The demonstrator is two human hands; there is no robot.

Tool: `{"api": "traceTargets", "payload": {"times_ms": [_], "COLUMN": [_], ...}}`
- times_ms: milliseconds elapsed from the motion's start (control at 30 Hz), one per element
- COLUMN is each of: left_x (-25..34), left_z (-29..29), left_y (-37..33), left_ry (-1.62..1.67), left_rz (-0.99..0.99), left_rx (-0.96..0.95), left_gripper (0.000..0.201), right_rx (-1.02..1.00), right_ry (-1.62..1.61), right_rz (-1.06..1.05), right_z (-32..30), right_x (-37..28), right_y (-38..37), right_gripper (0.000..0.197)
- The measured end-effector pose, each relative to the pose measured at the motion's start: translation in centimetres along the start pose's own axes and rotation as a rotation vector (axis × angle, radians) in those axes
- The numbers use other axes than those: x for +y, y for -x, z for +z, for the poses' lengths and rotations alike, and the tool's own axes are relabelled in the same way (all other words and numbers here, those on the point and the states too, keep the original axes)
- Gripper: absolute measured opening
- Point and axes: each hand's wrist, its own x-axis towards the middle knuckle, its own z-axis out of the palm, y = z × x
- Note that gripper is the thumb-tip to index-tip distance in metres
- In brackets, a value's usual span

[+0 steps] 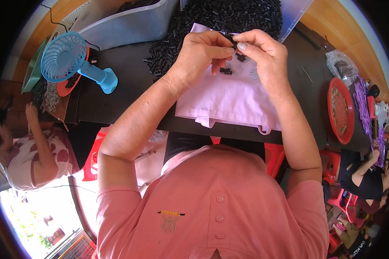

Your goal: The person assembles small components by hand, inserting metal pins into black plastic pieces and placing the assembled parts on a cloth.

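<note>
My left hand (203,48) and my right hand (266,52) meet above a pink cloth bag (229,97) spread on the dark table. Both are closed in a pinch, fingertips nearly touching, on a small black plastic part (234,42) mostly covered by the fingers. Beneath them on the cloth lie a few loose black parts (225,70) and small clear pieces (254,73), too tiny to make out. A large heap of short black tubular parts (233,17) rises just beyond my hands and spreads to the left.
A blue fan (65,56) stands at the left, beside a translucent bin (129,28). On the right are a red tray (333,110) with small pieces and a clear plastic bag (342,64). One person (34,159) sits at the left, another (367,177) at the right.
</note>
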Motion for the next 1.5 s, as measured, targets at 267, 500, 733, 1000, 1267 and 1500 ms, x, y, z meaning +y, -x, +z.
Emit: {"api": "traceTargets", "payload": {"times_ms": [267,500,733,1000,1267,1500], "left_x": [0.1,0.1,0.1,0.0,-0.5,-0.4], "left_z": [-0.1,0.1,0.1,0.4,0.2,0.4], "left_y": [0.0,0.1,0.2,0.4,0.2,0.1], "left_ry": [0.011,-0.006,-0.071,-0.002,0.109,0.24], "left_rz": [-0.001,0.021,0.023,0.013,-0.057,-0.072], "left_rx": [0.007,0.022,0.023,0.097,0.132,0.103], "left_gripper": [0.01,0.01,0.01,0.008,0.009,0.012], "right_rx": [-0.021,0.012,-0.041,0.113,0.102,0.171], "right_ry": [0.179,0.158,0.153,0.491,0.278,0.47], "right_rz": [-0.187,-0.173,0.008,-0.39,-0.249,-0.366], "right_z": [-0.1,0.3,-0.3,1.3,2.0,3.2], "right_x": [0.0,-0.1,0.1,0.1,0.6,1.0], "right_y": [-0.2,-0.1,-0.2,0.6,1.1,1.4], "right_gripper": [0.014,0.014,0.011,0.01,0.015,0.031]}}
